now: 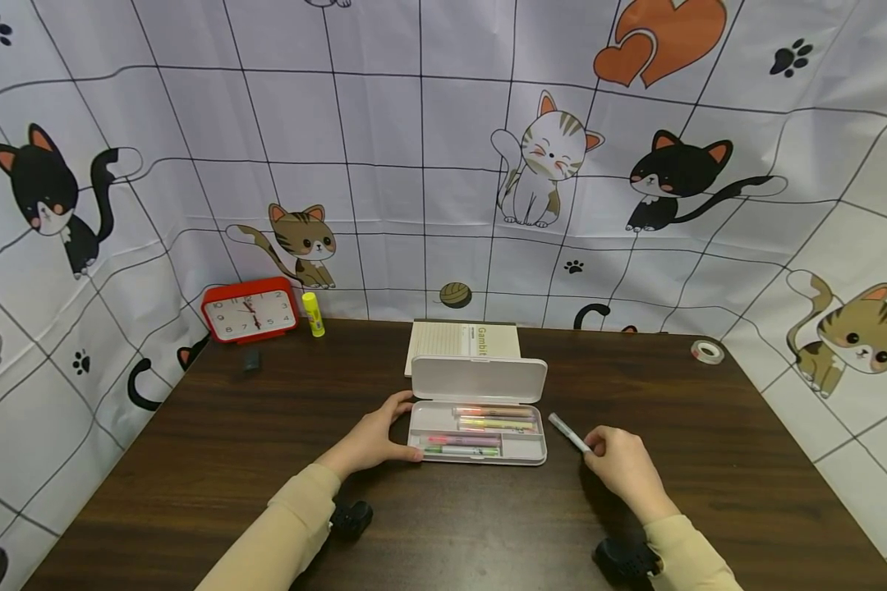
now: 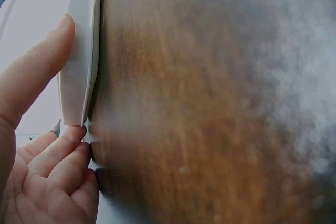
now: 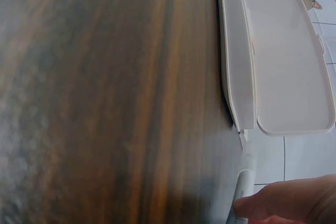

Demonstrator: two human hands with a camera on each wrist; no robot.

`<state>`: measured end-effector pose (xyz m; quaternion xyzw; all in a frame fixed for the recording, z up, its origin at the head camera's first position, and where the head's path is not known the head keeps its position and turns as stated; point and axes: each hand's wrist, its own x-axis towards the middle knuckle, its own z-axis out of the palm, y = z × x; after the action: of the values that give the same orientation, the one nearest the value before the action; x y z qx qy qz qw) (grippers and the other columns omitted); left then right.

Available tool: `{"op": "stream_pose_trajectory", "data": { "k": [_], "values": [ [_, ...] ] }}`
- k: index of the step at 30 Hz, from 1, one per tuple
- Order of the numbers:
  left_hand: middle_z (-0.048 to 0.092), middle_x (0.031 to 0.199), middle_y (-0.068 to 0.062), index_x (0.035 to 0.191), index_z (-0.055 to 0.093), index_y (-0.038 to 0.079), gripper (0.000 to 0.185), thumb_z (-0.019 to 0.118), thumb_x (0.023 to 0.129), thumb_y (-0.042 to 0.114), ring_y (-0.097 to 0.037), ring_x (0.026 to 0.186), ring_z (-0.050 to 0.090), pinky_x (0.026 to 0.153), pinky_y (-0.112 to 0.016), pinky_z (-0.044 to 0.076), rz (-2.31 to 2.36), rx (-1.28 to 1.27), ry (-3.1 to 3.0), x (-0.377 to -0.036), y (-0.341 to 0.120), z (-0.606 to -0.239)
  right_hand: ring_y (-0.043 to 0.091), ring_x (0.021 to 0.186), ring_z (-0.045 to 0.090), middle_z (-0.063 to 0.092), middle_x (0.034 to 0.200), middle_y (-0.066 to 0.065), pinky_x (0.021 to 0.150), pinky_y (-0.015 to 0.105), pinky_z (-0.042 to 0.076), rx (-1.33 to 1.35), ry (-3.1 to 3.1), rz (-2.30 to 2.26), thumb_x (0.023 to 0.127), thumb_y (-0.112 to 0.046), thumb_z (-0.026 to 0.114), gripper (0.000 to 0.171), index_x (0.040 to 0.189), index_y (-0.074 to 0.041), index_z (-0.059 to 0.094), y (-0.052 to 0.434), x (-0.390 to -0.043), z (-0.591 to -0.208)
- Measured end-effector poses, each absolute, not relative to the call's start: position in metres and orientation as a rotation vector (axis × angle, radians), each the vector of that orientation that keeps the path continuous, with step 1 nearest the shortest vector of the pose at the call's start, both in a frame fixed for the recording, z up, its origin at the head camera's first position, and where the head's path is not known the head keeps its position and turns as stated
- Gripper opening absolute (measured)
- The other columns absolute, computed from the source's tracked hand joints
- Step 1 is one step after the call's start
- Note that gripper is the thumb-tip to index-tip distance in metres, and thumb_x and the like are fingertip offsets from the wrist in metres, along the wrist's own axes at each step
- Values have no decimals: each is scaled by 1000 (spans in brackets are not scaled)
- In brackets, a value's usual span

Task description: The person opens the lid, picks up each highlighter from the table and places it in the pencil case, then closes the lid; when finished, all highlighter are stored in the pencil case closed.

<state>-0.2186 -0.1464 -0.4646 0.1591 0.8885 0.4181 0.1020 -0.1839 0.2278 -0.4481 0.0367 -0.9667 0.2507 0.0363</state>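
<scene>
A white pencil case (image 1: pixel 513 450) lies on the table with its lid (image 1: pixel 480 380) raised. In its compartments are several coloured pens: orange and yellow ones (image 1: pixel 495 423) at the back, pink and green ones (image 1: pixel 462 446) in front. My left hand (image 1: pixel 372 435) grips the case's left end, thumb (image 2: pixel 55 45) against the front wall and fingers around the end. To the right of the case, my right hand (image 1: pixel 622 461) pinches a light grey marker (image 1: pixel 567 432) near its lower end. Its other end points up and left toward the case, apart from it.
A notebook (image 1: pixel 451 338) lies behind the raised lid. Farther left at the back are a red clock (image 1: pixel 251 310), a yellow glue stick (image 1: pixel 314 314) and a small dark block (image 1: pixel 252 359). A tape roll (image 1: pixel 707 352) sits at the right rear. Cat-print curtain surrounds the table's back and sides.
</scene>
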Motion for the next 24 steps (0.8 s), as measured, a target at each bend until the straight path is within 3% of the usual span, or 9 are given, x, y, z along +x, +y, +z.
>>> {"op": "stream_pose_trajectory", "data": {
  "k": [24],
  "values": [
    [46, 142, -18, 147, 27, 7, 98, 84, 71, 31, -34, 135, 37, 108, -53, 28, 1236, 472, 2629, -218, -147, -465, 14, 71, 52, 58, 77, -3, 63, 34, 45, 333, -2823, 709, 77, -5, 71, 11, 86, -11, 71, 198, -189, -442]
  ]
}}
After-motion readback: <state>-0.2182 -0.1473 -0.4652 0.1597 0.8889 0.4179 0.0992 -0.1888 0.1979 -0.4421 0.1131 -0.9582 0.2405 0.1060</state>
